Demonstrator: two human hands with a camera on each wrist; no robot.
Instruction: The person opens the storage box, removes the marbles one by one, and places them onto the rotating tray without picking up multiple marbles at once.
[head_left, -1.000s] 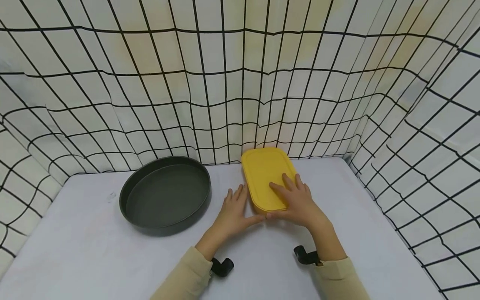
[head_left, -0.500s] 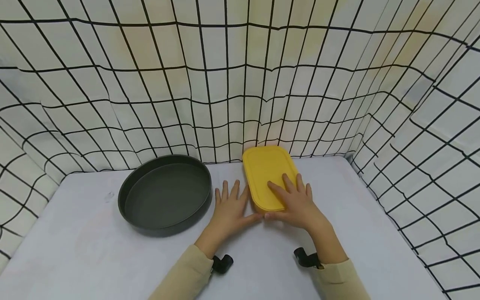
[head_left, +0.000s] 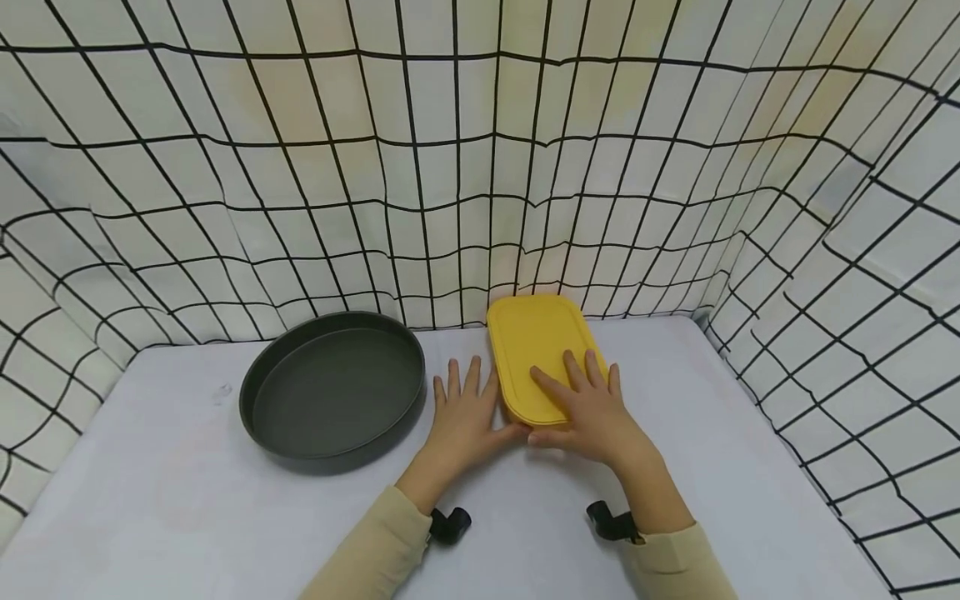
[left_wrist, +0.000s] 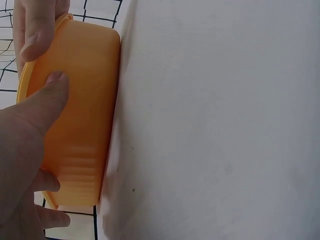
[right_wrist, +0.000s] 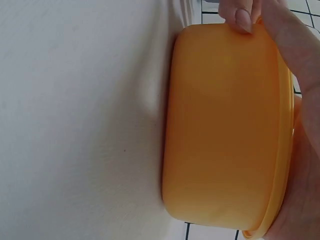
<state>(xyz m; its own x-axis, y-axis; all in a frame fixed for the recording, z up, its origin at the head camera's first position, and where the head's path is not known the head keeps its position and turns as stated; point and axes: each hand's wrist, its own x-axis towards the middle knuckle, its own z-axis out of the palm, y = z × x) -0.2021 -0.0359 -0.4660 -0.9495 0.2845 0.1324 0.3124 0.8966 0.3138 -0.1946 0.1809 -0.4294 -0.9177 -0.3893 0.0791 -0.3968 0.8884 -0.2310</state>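
Pressing my right hand (head_left: 592, 412) flat, fingers straight, on the yellow rectangular plastic lidded box (head_left: 542, 354), sitting right of the dark round metal pan (head_left: 333, 392). My left hand (head_left: 465, 412) is bracing its side, thumb touching. I'm keeping pressure even so it doesn't skid.

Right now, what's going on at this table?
A person has both hands on a lidded yellow container on the white table. The right hand lies flat on its lid, thumb at the near edge; the left hand rests alongside, thumb against its near end. A dark round pan sits untouched to the left.
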